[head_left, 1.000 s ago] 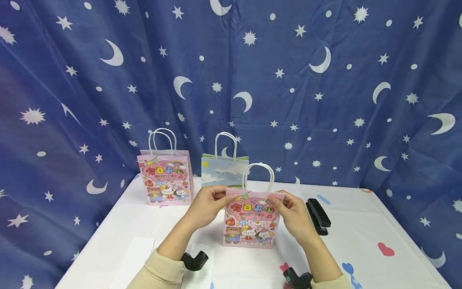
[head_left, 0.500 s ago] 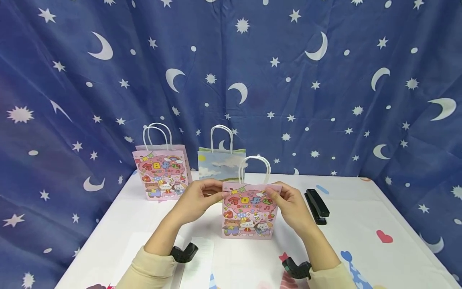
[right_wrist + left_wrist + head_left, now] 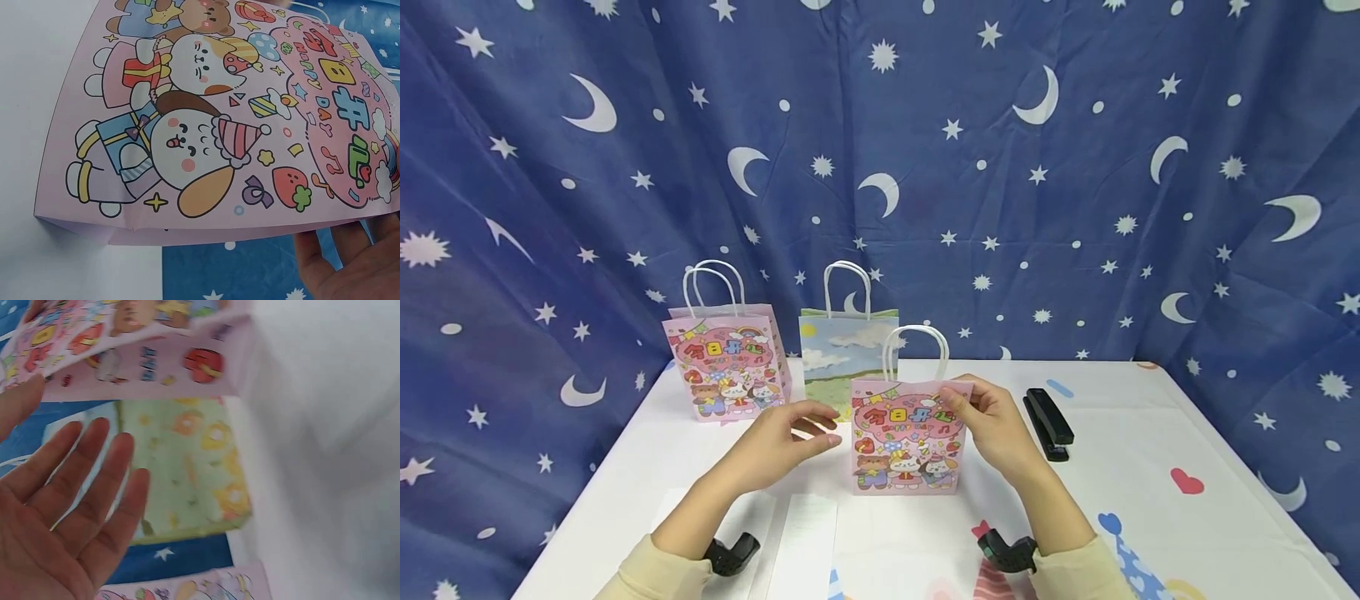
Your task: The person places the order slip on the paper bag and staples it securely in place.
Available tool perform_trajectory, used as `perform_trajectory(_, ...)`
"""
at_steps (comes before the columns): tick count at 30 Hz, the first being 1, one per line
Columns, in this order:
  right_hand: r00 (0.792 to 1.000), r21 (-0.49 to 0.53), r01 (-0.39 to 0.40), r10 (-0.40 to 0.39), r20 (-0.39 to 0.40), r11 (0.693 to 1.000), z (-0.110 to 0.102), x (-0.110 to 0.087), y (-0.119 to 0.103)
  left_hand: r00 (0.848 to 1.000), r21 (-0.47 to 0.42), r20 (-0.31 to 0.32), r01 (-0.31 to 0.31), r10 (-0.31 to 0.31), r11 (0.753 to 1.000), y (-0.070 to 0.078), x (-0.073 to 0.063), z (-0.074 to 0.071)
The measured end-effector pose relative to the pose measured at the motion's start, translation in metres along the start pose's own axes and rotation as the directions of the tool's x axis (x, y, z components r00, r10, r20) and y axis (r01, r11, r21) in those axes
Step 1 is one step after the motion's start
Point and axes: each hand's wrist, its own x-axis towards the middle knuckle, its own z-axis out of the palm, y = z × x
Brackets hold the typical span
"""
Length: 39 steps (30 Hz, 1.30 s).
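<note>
A pink paper gift bag (image 3: 906, 437) with cartoon animals and white handles stands upright on the table. My right hand (image 3: 996, 425) pinches its top right edge, thumb on the front face. In the right wrist view the bag's printed front (image 3: 206, 125) fills most of the picture, with some fingers (image 3: 337, 256) behind its edge. Off the bag's left side is my left hand (image 3: 782, 446), its fingers extended and holding nothing. The left wrist view shows that palm (image 3: 56, 519) beside the pink bag and a green, flower-printed bag side (image 3: 181, 469).
Behind stand a second pink gift bag (image 3: 726, 367) at left and a sky-and-meadow gift bag (image 3: 842, 358). A black stapler (image 3: 1048, 423) lies at right. White paper slips (image 3: 805, 542) lie near the front, beside my left forearm. A blue curtain (image 3: 880, 167) hangs behind the table.
My left hand has let go of the pink bag's top left edge and moved left and down. The right hand keeps its grip. The head view has shifted slightly.
</note>
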Motion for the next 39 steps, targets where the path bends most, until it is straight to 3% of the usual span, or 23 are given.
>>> perform_trajectory(6, 1.0, -0.005, -0.027, 0.027, 0.0, 1.0, 0.001, -0.001, 0.003, 0.992, 0.201, 0.113, 0.038, -0.061, 0.979, -0.016, -0.013, 0.004)
perform_trajectory(11, 1.0, -0.007, -0.022, 0.022, 0.005, 1.0, 0.002, -0.002, 0.005, 0.98, 0.337, 0.182, 0.01, -0.076, 0.941, -0.021, -0.024, 0.006)
perform_trajectory(16, 1.0, 0.003, -0.009, 0.009, 0.015, 1.0, 0.003, -0.003, 0.004, 0.974, 0.409, 0.216, -0.02, -0.076, 0.912, -0.023, -0.032, 0.008)
perform_trajectory(26, 1.0, -0.003, -0.012, 0.013, 0.02, 1.0, 0.003, -0.004, 0.006, 0.965, 0.456, 0.245, -0.033, -0.09, 0.889, -0.029, -0.036, 0.013)
perform_trajectory(39, 1.0, -0.016, 0.009, -0.009, 0.004, 1.0, -0.001, -0.001, 0.004, 0.973, 0.43, 0.223, -0.04, -0.064, 0.902, -0.029, -0.034, 0.014)
